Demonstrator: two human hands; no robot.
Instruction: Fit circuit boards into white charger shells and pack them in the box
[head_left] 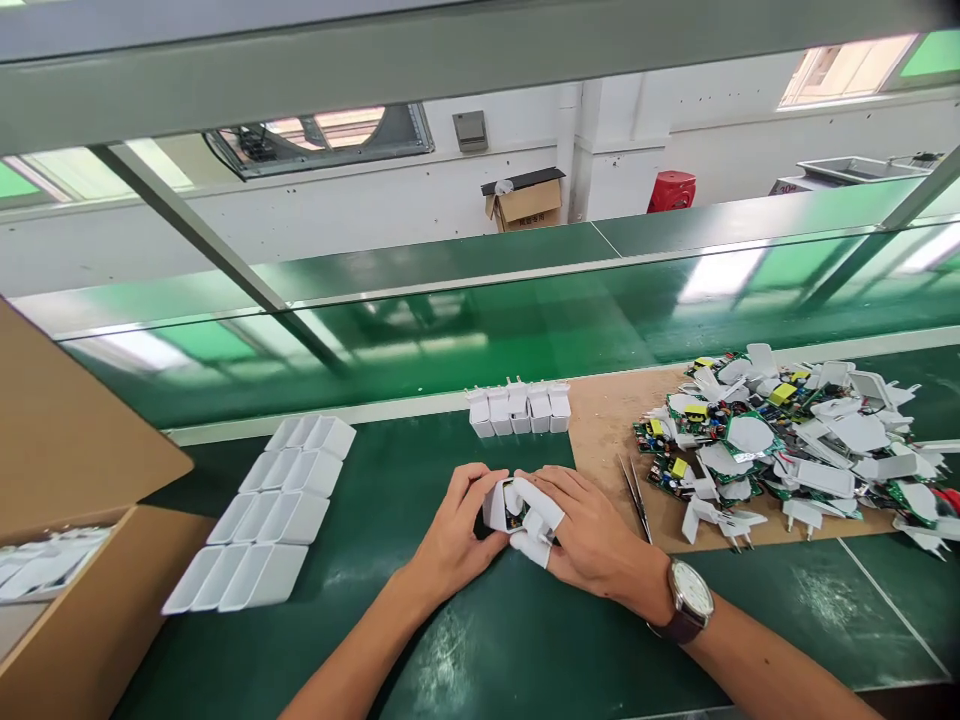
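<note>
Both hands meet at the middle of the green bench around one white charger housing (501,505) with a circuit board showing inside it. My left hand (452,535) grips the housing from the left. My right hand (589,535), with white finger cots and a wristwatch (688,600), presses on it from the right and top. A row of assembled white chargers (519,409) stands just beyond the hands. Empty white shells (262,515) lie in rows to the left.
A heap of circuit boards with white plug caps (795,445) lies on a brown board (604,425) at the right. Tweezers (636,495) rest beside my right hand. An open cardboard box (71,590) stands at the left edge. A glossy green conveyor belt (480,340) runs behind.
</note>
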